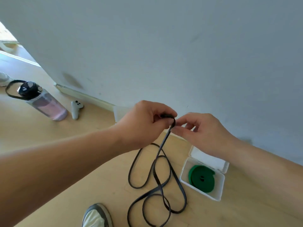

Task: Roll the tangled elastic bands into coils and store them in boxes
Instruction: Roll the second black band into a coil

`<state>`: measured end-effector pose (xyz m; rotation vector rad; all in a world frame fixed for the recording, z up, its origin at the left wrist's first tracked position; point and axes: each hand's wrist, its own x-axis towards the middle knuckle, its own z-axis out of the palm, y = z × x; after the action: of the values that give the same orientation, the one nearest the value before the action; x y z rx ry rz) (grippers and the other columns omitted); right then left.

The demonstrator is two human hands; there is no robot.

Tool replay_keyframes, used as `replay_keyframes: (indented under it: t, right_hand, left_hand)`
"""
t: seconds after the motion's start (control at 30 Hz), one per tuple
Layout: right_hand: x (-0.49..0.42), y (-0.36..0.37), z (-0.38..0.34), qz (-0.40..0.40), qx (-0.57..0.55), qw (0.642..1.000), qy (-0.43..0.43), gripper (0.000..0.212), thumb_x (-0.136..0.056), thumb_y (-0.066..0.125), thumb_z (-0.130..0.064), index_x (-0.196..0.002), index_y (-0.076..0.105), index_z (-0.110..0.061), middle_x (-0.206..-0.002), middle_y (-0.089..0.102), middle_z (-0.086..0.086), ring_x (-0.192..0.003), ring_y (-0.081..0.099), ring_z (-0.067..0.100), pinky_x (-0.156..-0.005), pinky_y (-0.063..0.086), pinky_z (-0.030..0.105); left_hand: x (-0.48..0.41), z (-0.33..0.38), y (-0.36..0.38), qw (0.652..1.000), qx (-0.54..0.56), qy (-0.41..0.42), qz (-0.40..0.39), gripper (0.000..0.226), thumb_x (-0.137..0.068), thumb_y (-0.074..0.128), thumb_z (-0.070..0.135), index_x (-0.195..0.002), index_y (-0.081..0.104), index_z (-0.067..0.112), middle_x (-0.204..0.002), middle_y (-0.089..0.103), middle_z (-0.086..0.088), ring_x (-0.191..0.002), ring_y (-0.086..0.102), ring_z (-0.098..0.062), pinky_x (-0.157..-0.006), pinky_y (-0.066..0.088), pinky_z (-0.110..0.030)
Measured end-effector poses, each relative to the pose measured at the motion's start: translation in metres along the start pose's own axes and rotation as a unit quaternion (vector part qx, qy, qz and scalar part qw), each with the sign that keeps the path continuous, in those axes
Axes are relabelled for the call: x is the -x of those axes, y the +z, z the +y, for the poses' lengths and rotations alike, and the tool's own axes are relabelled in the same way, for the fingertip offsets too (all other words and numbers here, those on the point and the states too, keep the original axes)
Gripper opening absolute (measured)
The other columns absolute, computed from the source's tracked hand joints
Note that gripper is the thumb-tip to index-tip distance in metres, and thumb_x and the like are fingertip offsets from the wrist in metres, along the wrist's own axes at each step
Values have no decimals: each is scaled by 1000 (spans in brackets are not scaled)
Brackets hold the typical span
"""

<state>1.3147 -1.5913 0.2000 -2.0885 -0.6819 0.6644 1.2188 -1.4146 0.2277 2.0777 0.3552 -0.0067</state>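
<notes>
A long black elastic band (157, 179) lies in loose loops on the wooden floor, one end lifted up between my hands. My left hand (144, 123) grips the folded top end of the band, fingers curled round it. My right hand (201, 130) pinches the same end from the right with thumb and fingertips. To the right on the floor stands an open white box (185, 169) with its lid (208, 158) tipped back. A green band rolled into a coil (202, 178) lies inside it.
A clear pink-tinted water bottle (44, 102) with a black strap lies at the left, a white controller (76, 108) beside it. A second white box (121, 112) sits against the grey wall behind my left hand. A shoe (96, 217) shows at the bottom edge.
</notes>
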Motion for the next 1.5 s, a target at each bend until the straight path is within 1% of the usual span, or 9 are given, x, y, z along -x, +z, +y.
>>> replay_keyframes:
  t: [0.23,0.4,0.53,0.73,0.87,1.03,1.2,1.3,1.5]
  right_hand:
    - [67,-42,-109,62,-76,994,-53,16,-102,61,-20,-100,75,-28,-87,79,-9,-84,76,6,-83,60,26]
    - [98,-52,-140,140,-46,987,-65,17,-101,62,-22,-105,73,-33,-81,76,-8,-72,72,7,-69,55,16]
    - [116,-38,-140,162,-63,984,-39,13,-97,68,-23,-103,70,-34,-82,77,-7,-75,73,9,-75,58,26]
    - [129,-24,-142,190,-196,962,-3,12,-93,75,-14,-103,71,-18,-84,80,5,-81,79,21,-77,65,43]
    - [118,-37,-140,268,-308,913,25,20,-88,79,-6,-102,65,-10,-83,78,13,-76,78,29,-65,65,41]
    - [103,-63,-96,349,-269,892,105,28,-86,82,-10,-102,58,-12,-88,77,15,-69,78,23,-65,66,41]
    - [94,-75,-58,256,-121,932,227,44,-90,77,-35,-121,52,-18,-100,73,9,-83,76,24,-82,64,49]
    - [98,-68,-63,198,94,968,120,34,-96,65,-34,-129,58,-30,-111,63,-8,-88,65,15,-83,58,35]
    - [113,-47,-82,25,-95,993,-69,50,-88,74,0,-129,66,-29,-98,77,-3,-71,70,29,-69,59,34]
  left_hand:
    - [66,89,-43,991,21,110,69,26,-103,57,18,-123,72,28,-102,76,12,-97,71,-2,-91,59,-29]
    - [101,104,-38,980,-24,180,76,37,-107,47,18,-142,58,27,-112,64,13,-109,62,-8,-93,56,-35]
    - [115,95,-33,980,39,119,156,34,-102,61,21,-135,65,27,-106,69,16,-99,66,1,-80,55,-16]
    - [114,74,0,993,61,-47,-88,79,-81,81,40,-150,42,39,-117,68,21,-117,60,6,-105,52,-29]
    - [109,65,18,980,-12,-89,-175,14,-92,70,33,-105,72,33,-101,73,14,-99,69,-4,-97,56,-31]
    - [103,68,1,982,37,-98,-154,20,-99,64,25,-114,69,36,-89,77,4,-91,74,-11,-94,58,-34]
    - [100,82,-18,990,120,-53,-43,10,-95,72,22,-101,74,29,-84,78,-2,-79,73,-21,-86,61,-38]
    - [97,91,-15,995,95,-9,13,12,-94,73,30,-99,77,40,-81,74,6,-76,66,-19,-71,53,-20]
    - [87,99,-7,989,128,44,55,23,-88,80,19,-104,76,36,-88,76,9,-79,72,-15,-74,60,-22]
